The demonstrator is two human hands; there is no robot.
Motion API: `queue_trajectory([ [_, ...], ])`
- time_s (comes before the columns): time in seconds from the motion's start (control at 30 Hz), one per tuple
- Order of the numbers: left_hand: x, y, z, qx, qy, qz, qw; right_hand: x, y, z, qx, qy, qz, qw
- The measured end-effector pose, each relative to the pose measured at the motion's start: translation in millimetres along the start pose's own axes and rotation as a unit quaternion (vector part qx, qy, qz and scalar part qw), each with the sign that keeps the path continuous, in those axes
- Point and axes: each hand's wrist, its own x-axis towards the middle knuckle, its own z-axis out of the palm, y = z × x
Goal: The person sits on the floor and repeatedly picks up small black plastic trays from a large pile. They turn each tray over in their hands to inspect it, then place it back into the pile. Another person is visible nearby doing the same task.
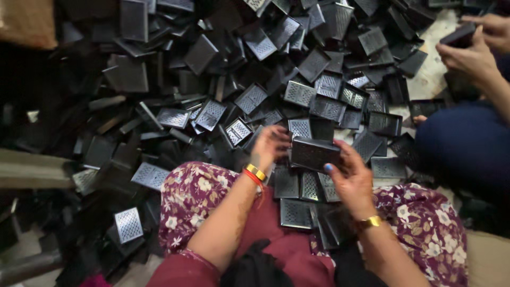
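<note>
Both hands are holding one black rectangular perforated metal tray (pixel 314 153) above the lap: the right hand (pixel 351 178) is grasping its right end, the left hand (pixel 270 146) is closing its grip on the left end. Next calls for steady turning, judging by this hold, beside the floor heap of black perforated trays (pixel 223 85).

The perforated tray (pixel 314 152) sits between both hands, left hand (pixel 271 146) on its left end, right hand (pixel 350 175) on its right. Beyond the tray spreads the heap of trays (pixel 255 69) on the floor. Just below it, loose trays (pixel 296 212) lie on the lap. Far right of it, another person's hands (pixel 473 53)
</note>
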Motion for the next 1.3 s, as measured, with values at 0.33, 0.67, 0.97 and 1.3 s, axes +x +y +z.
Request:
queue_trajectory([
  [0.33,-6,51,-35,0.738,0.278,-0.173,0.589,-24,5,-36,-0.164,-0.419,-0.015,0.893],
  [0.67,-91,49,132,0.399,-0.132,-0.036,0.907,-29,35,-20,0.273,-0.192,0.108,0.936],
  [0.97,16,200,-52,0.872,0.129,-0.005,0.472,-14,39,-29,0.489,-0.184,0.273,0.808],
  [1.3,39,218,-109,0.952,-0.071,-0.136,0.265,-1,2,-4,0.59,-0.33,0.235,0.698],
])
